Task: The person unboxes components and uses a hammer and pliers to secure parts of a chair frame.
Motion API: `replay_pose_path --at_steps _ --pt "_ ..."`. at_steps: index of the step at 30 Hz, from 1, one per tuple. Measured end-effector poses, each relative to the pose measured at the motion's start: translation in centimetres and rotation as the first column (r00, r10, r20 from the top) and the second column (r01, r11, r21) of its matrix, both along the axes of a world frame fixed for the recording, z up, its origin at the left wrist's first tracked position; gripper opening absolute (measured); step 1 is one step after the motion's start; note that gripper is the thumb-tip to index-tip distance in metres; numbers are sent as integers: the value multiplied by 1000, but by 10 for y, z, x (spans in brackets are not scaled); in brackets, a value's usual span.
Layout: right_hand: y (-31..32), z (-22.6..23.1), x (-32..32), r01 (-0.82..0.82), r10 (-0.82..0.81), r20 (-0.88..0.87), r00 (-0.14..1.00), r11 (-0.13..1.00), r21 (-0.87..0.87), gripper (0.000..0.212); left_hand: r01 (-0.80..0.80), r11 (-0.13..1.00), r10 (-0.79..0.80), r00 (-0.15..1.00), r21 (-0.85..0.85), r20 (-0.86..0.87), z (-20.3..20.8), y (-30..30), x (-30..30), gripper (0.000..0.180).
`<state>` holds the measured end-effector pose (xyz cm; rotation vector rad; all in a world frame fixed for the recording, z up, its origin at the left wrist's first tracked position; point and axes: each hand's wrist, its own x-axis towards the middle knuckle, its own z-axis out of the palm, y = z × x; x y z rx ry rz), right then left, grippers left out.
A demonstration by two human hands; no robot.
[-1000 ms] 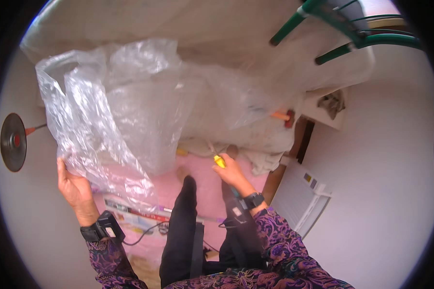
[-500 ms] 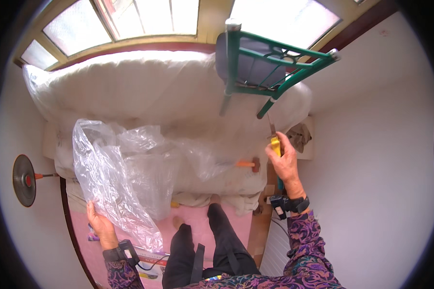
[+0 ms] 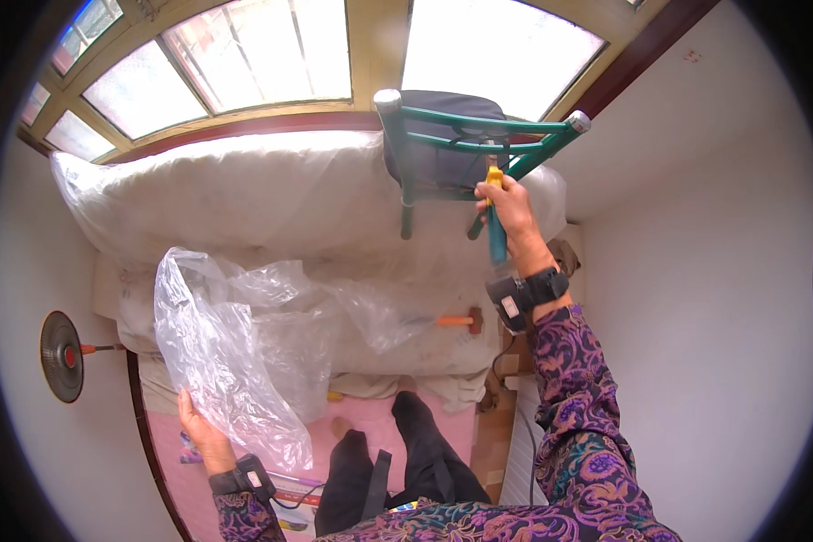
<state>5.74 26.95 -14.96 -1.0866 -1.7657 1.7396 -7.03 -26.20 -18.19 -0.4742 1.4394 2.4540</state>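
Observation:
My left hand (image 3: 199,432) grips the lower edge of a large clear plastic sheet (image 3: 244,334) that hangs crumpled in front of me. My right hand (image 3: 510,215) is raised far forward, shut on a small yellow tool (image 3: 494,175), and held against a leg of the green chair (image 3: 443,135). The chair, with a dark seat, stands on a bulky white covered bed or pile (image 3: 262,199). A hammer with an orange handle (image 3: 459,320) lies on the white cover below my right hand.
Windows (image 3: 244,54) run above the white pile. A round black disc on a red stick (image 3: 63,356) hangs at the left wall. Pink floor (image 3: 370,434) lies around my dark-trousered legs, with tools at the lower left. A white wall fills the right.
My right hand rose from near the plastic sheet up to the green chair with the yellow tool. My view tilted up; the plastic sheet dropped lower and to the left.

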Motion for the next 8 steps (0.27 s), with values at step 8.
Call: replay_pose_path --at_steps 8 --pt "11 -36 5 -206 172 -168 971 956 -210 29 -13 998 15 999 -58 38 8 9 1 36"
